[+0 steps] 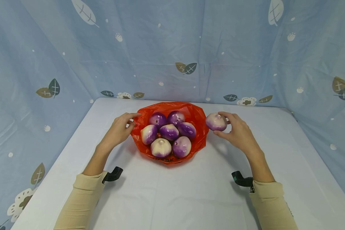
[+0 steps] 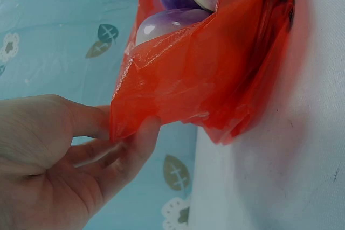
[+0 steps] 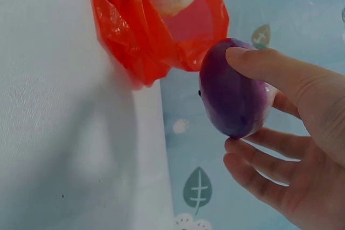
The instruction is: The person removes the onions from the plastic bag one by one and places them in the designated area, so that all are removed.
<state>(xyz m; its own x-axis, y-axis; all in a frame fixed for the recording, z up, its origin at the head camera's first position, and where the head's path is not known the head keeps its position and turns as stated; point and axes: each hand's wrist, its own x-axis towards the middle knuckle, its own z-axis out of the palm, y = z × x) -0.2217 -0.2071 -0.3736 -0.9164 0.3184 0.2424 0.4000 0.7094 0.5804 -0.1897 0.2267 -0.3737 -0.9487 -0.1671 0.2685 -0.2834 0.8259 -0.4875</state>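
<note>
A red plastic bag (image 1: 200,140) stands with its mouth spread wide. Several glossy purple-and-white onions (image 1: 169,132) lie inside it. My left hand (image 1: 120,129) is at the bag's left side, and in the left wrist view it pinches the rim of the bag (image 2: 178,90) between thumb and fingers. Just off the bag's right rim, my right hand (image 1: 239,131) holds one more onion (image 1: 216,122) above the table, pale nub upward. Thumb and fingertips grip this onion (image 3: 232,92) from opposite sides in the right wrist view.
A white cloth covers the table (image 1: 172,195). Behind it and at both sides hangs a blue curtain (image 1: 149,38) with leaf prints. Black wrist mounts (image 1: 113,174) stick out from both sleeve cuffs, low over the table.
</note>
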